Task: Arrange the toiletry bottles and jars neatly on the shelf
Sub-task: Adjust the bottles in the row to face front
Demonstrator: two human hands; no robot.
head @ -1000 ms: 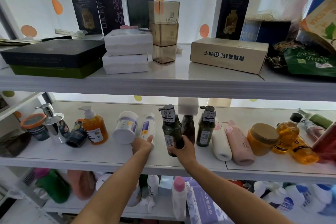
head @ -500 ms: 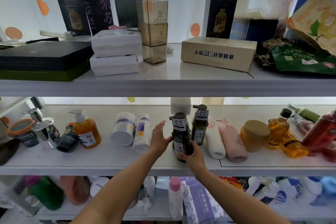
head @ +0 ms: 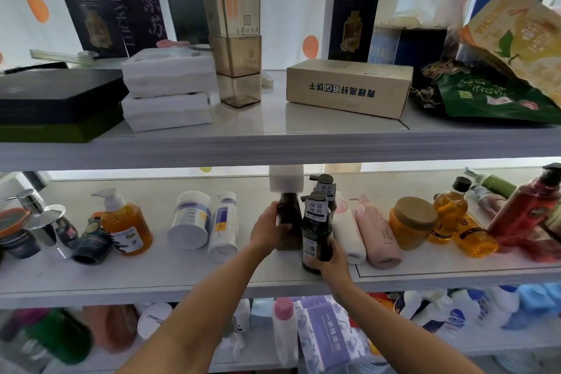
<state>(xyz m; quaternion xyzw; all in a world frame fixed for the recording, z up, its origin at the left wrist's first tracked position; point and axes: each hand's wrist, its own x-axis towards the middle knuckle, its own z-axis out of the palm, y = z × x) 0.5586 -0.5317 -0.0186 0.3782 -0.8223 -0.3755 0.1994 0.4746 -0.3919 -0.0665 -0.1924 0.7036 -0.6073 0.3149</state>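
I see the left hand [head: 268,229] curled round the tall dark-brown bottle with a white cap [head: 288,206], which stands upright midway along the white middle shelf [head: 182,278]. The right hand [head: 331,258] grips the dark-green labelled pump bottle [head: 314,234] near its base, just beside the brown one. Whether the two bottles touch, I can't tell.
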